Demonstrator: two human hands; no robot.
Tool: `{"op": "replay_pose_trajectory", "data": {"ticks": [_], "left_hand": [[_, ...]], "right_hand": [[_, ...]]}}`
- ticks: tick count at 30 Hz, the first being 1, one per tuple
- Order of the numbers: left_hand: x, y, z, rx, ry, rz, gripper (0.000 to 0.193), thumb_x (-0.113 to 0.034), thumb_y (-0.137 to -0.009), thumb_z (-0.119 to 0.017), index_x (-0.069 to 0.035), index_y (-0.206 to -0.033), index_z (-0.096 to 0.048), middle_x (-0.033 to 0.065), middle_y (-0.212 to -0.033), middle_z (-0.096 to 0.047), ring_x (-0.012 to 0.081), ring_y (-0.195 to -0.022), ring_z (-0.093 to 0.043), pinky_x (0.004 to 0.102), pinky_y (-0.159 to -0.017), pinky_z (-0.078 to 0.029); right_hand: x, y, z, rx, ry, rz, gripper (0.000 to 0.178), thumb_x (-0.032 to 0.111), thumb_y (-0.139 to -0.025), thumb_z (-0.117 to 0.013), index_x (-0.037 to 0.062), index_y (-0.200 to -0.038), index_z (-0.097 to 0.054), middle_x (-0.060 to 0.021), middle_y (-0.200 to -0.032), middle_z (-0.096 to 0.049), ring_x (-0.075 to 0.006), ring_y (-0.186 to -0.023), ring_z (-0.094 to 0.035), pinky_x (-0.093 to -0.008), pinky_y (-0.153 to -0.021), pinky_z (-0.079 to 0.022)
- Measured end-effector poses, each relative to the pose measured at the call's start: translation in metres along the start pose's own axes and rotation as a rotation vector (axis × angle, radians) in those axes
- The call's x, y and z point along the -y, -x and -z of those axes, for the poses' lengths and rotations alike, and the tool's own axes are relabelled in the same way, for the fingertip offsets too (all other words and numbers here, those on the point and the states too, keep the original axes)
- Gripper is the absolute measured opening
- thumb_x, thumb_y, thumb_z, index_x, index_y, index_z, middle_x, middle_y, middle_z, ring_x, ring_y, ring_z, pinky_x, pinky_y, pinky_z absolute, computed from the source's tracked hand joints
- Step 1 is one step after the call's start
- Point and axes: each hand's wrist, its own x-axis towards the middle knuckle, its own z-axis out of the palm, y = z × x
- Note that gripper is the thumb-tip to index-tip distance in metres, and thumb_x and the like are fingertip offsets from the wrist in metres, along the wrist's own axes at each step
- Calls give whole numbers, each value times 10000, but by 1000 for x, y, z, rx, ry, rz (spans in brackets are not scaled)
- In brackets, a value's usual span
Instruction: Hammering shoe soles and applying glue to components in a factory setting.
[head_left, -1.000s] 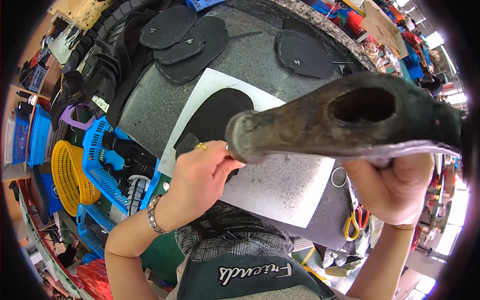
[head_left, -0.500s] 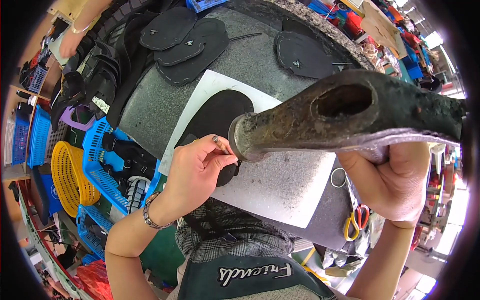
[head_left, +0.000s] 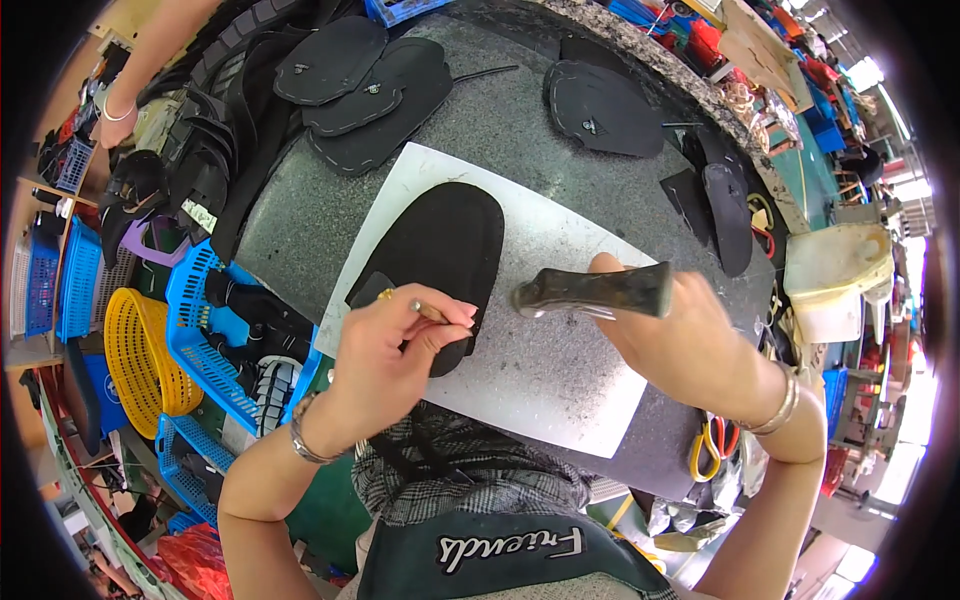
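Note:
A black shoe-sole-shaped piece [head_left: 440,235] lies flat on a white board [head_left: 560,400] in front of me. Over its near right edge, my left hand [head_left: 380,345] pinches a short metal rod [head_left: 430,313], which looks like a punch. The rod's lower tip is hidden by my fingers. To the right, my right hand [head_left: 685,335] grips a worn, dark metal hammer [head_left: 590,290]. The hammer head hangs above the board, apart from the rod, and its handle is mostly hidden in my fist.
Stitched black soles [head_left: 375,100] are stacked at the far left, with another sole [head_left: 605,110] at the far right. Scissors [head_left: 712,448] lie near my right forearm. Blue baskets [head_left: 215,345] and a yellow basket [head_left: 140,355] stand left. Another person's arm [head_left: 140,75] reaches in at upper left.
The hammer has dropped from close before the camera to lower over the board, right of the rod. My left hand stays nearly in place. The other person's hand has shifted.

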Motion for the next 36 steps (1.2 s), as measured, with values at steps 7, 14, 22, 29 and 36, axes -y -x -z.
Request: {"op": "replay_pose_trajectory", "data": {"ticks": [7,14,22,29,36], "left_hand": [[-9,-8,14,-107,289,115,92,108,-804,-593,53,-872,-564,78,-883,-618,176,-905,-634,259,-824,-506],[-3,-2,1,-28,62,107,126,96,-793,-612,21,-893,-601,78,-838,-669,97,-771,-650,210,-658,-525],[-14,-6,-3,-13,-476,-258,144,8,-755,-668,-1,-865,-575,112,-790,-611,226,-610,-603,295,-511,-468],[-8,-17,-4,5,-312,-192,158,75,-737,-606,5,-876,-579,144,-762,-607,263,-596,-590,293,-549,-489],[-17,-16,3,16,-486,-211,80,38,-771,-605,-2,-841,-596,136,-669,-593,273,-570,-574,277,-547,-474]], "right_hand": [[-4,-6,-15,-104,-316,16,211,88,-773,-651,40,-923,-510,-120,-669,-498,-334,-634,-555,-387,-526,-441],[-4,-5,-18,-82,-414,47,197,76,-760,-600,77,-909,-472,-88,-637,-516,-288,-537,-557,-376,-450,-440],[13,-8,44,-121,-489,6,225,-8,-809,-610,-32,-1018,-529,-74,-891,-567,-141,-692,-584,-287,-549,-441],[12,-15,62,-226,-218,206,54,3,-785,-596,35,-807,-559,-69,-720,-522,-153,-630,-564,-279,-516,-437],[11,-25,51,-558,-377,283,280,-54,-705,-686,-6,-962,-584,-122,-872,-578,-223,-707,-597,-285,-592,-470]]}}
